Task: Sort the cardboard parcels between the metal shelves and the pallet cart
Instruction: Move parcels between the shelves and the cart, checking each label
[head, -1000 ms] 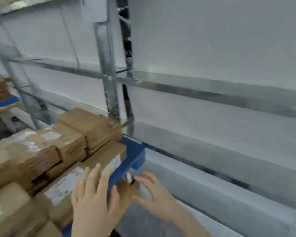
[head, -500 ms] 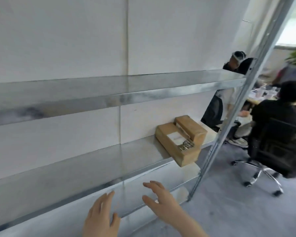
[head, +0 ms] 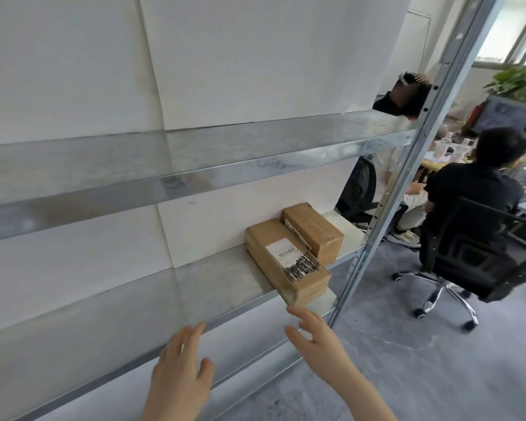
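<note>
Two cardboard parcels lie side by side on the middle metal shelf point(head: 213, 287), near its right end. The larger parcel point(head: 281, 270) carries a white barcode label and overhangs the shelf's front edge. The smaller parcel point(head: 315, 230) sits behind and to its right. My left hand point(head: 179, 375) is raised in front of the shelf edge, fingers straight, holding nothing. My right hand point(head: 313, 338) reaches up with spread fingers, its tips just below the larger parcel's front corner, not touching it. The pallet cart is out of view.
An upper shelf point(head: 195, 165) spans the rack, bare. A slanted metal upright point(head: 407, 165) bounds the rack on the right. Beyond it, a person sits in a black office chair point(head: 480, 259) at a desk; another person sits further back. Grey floor lies below right.
My view swung from the pallet cart with its stacked parcels to the shelf rack. Both hands left the cart's parcels and have risen toward the shelf; the right hand now nears the larger parcel.
</note>
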### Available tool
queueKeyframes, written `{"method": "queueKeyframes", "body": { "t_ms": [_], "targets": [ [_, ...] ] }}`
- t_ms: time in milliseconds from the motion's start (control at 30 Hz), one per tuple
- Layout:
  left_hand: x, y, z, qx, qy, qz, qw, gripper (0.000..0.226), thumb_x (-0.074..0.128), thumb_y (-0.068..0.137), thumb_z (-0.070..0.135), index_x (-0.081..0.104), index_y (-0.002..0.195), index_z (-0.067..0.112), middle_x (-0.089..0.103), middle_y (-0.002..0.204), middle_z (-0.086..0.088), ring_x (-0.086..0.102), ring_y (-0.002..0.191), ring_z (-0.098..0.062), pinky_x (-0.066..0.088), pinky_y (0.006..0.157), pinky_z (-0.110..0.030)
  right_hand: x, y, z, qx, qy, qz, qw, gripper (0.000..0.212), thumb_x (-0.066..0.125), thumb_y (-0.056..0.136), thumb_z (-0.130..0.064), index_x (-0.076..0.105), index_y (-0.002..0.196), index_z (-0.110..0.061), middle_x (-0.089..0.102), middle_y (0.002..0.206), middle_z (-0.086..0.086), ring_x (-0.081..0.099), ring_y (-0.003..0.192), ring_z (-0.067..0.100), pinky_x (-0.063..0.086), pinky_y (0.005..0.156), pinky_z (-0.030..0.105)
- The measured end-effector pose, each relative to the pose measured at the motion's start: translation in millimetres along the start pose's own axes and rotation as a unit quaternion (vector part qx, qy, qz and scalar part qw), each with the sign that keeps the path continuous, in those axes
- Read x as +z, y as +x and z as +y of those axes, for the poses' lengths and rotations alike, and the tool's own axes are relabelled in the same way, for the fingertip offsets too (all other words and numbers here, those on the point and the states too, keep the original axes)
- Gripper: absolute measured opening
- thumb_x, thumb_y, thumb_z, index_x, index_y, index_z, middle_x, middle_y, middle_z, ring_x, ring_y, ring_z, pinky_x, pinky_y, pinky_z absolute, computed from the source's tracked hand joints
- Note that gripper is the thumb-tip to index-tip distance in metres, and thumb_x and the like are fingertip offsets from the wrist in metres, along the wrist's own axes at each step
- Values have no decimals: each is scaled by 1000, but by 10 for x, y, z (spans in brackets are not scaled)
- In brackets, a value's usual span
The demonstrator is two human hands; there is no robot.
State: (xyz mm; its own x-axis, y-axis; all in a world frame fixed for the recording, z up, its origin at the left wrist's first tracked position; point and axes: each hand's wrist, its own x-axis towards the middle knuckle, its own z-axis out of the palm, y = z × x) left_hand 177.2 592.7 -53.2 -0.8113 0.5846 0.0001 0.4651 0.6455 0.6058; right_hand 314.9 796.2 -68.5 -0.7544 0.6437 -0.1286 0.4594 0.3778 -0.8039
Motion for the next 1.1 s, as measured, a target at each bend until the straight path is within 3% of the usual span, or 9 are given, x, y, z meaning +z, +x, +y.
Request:
{"method": "queueKeyframes", "body": {
  "t_ms": [133, 300, 567, 900, 1100],
  "targets": [
    [3, 44, -48, 3, 2, -3, 1000, 58, 59, 81, 14, 39, 136, 24, 40, 139, -4, 42, 124, -26, 36, 98, -39, 59, 83, -184, -9, 12, -4, 1000, 41, 47, 90, -48, 42, 130, -41, 38, 130, -21, 43, 116, 3, 44, 96, 27],
    [24, 28, -67, 12, 12, -13, 1000, 59, 58, 83, 17, 36, 137, 25, 38, 141, -3, 41, 124, -25, 37, 98, -39, 135, 80, -334, -36, 19, -16, 999, 40, 46, 90, -48, 40, 129, -44, 35, 135, -21, 42, 116, 3, 42, 98, 24],
    [-12, -24, -122, 23, 35, -10, 999, 56, 51, 87, 21, 30, 139, 24, 32, 144, -2, 36, 128, -23, 35, 102, -38, 233, 80, -533, -83, 11, -24, 996, 41, 48, 89, -47, 41, 130, -43, 37, 135, -17, 42, 117, 3, 42, 100, 31],
    [-241, -220, -185, -2, 48, 3, 999, 56, 43, 89, 23, 22, 141, 25, 24, 148, -2, 27, 133, -23, 28, 108, -38, 505, -8, -666, -118, 20, -57, 991, 38, 51, 90, -38, 45, 127, -41, 43, 128, -15, 47, 113, 8, 39, 80, 15],
    [-418, -301, -360, -25, 52, 26, 998, 55, 42, 88, 22, 24, 141, 25, 24, 148, -3, 27, 133, -24, 28, 107, -37, 710, -59, -897, -141, 13, -70, 987, 37, 54, 90, -34, 49, 126, -37, 46, 127, -12, 51, 109, 9, 39, 80, 18]
  ]
}}
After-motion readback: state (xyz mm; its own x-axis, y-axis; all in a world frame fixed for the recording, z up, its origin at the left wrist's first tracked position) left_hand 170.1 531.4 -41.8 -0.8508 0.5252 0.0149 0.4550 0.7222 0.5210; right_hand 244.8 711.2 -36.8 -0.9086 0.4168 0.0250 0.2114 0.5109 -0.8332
